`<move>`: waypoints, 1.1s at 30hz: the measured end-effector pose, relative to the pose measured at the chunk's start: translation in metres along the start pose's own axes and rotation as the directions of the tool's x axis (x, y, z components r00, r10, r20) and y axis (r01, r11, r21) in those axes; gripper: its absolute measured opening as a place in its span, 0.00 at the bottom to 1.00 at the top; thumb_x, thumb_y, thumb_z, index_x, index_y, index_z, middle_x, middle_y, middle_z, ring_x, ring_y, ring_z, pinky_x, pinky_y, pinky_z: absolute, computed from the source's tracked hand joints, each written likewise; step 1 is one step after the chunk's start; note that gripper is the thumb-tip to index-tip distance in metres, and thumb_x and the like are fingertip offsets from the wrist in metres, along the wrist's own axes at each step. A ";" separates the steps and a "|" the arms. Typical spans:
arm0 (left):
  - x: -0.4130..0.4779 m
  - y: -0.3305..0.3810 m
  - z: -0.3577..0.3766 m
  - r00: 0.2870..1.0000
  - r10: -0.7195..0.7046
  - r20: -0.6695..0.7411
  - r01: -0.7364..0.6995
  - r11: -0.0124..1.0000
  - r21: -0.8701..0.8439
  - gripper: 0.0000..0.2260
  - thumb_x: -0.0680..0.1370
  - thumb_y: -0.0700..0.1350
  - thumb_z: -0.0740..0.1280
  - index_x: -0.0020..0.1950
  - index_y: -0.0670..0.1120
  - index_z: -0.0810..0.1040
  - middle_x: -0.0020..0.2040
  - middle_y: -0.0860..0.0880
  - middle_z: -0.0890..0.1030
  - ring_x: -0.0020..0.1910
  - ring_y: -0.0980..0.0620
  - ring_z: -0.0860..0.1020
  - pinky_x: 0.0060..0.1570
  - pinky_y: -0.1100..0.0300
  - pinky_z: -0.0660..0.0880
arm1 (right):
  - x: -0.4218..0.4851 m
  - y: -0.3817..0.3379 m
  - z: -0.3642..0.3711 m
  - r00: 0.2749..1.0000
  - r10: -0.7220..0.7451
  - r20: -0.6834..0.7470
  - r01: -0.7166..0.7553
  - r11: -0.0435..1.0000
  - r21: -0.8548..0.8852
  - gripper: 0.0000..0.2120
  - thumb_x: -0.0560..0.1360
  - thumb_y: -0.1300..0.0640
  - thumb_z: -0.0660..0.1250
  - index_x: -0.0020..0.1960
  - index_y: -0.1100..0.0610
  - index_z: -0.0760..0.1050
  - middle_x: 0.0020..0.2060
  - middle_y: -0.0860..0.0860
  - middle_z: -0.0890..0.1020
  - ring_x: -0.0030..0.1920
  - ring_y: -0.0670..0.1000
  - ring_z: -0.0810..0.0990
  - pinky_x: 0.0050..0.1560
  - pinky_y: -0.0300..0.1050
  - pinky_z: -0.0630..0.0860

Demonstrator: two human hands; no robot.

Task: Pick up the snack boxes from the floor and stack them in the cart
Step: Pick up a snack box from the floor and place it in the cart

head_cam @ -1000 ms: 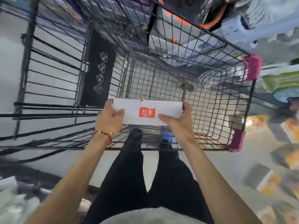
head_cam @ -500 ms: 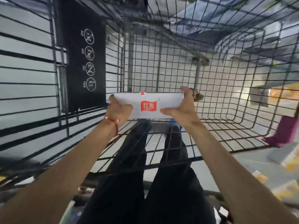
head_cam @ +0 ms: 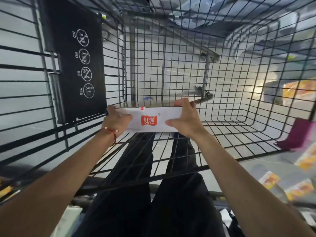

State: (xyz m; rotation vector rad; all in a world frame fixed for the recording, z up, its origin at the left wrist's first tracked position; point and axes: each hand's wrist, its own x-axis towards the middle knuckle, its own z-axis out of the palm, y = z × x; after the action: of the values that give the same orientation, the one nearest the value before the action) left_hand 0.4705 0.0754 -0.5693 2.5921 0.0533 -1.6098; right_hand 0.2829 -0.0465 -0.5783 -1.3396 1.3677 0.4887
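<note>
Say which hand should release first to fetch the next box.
Right hand, probably. It and the left hand both grip the white box in the cart, but the floor boxes lie on its side.

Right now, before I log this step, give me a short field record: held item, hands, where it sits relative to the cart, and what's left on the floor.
held item: white snack box with a red logo
left hand: grips the box's left end
right hand: grips the box's right end
position: inside the wire cart, low near the person's side; contact with the basket floor cannot be told
left on floor: several snack boxes right of the cart, blurred
cart panel: black safety sign on the left side
</note>
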 end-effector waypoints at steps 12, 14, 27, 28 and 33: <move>0.000 -0.012 -0.002 0.986 0.162 -0.043 -0.155 0.979 0.136 0.22 0.78 0.47 0.64 0.72 0.56 0.68 0.65 0.45 0.77 0.61 0.41 0.75 0.59 0.51 0.72 | -0.001 0.002 0.001 0.999 -0.036 0.003 0.036 0.998 -0.047 0.31 0.73 0.61 0.77 0.71 0.52 0.67 0.60 0.50 0.66 0.58 0.52 0.72 0.36 0.28 0.70; 0.003 -0.011 -0.002 0.988 0.151 -0.033 -0.146 0.982 0.120 0.21 0.78 0.47 0.64 0.71 0.54 0.68 0.64 0.45 0.77 0.61 0.41 0.75 0.58 0.51 0.71 | -0.003 0.002 0.002 0.999 -0.043 -0.002 0.042 0.997 -0.064 0.30 0.73 0.61 0.77 0.71 0.52 0.68 0.60 0.50 0.67 0.56 0.51 0.73 0.37 0.29 0.69; 0.017 -0.018 -0.006 0.973 0.230 0.014 -0.229 0.965 0.130 0.23 0.77 0.51 0.67 0.72 0.59 0.69 0.66 0.47 0.77 0.63 0.42 0.75 0.63 0.52 0.73 | -0.010 0.006 0.002 0.995 -0.034 -0.089 0.017 0.982 -0.188 0.25 0.74 0.56 0.73 0.69 0.44 0.71 0.62 0.49 0.74 0.57 0.54 0.78 0.50 0.46 0.76; 0.019 -0.017 -0.007 0.974 0.227 0.026 -0.228 0.967 0.117 0.23 0.76 0.51 0.67 0.72 0.58 0.70 0.65 0.47 0.77 0.62 0.42 0.75 0.63 0.51 0.73 | -0.009 0.005 0.002 0.995 -0.033 -0.095 0.013 0.979 -0.204 0.26 0.74 0.56 0.72 0.70 0.43 0.70 0.61 0.49 0.73 0.56 0.54 0.78 0.49 0.47 0.77; 0.016 -0.011 -0.013 0.983 0.180 0.047 -0.182 0.982 0.052 0.29 0.67 0.55 0.70 0.69 0.57 0.74 0.65 0.49 0.78 0.62 0.43 0.76 0.62 0.47 0.76 | -0.011 0.003 0.001 0.994 -0.059 -0.087 0.029 0.952 -0.305 0.29 0.76 0.53 0.70 0.75 0.43 0.67 0.66 0.48 0.76 0.59 0.55 0.79 0.53 0.47 0.74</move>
State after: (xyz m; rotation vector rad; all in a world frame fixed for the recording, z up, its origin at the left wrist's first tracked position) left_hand 0.4883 0.0876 -0.5790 2.5179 -0.2270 -1.6213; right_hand 0.2781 -0.0400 -0.5706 -1.6581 1.3755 0.6306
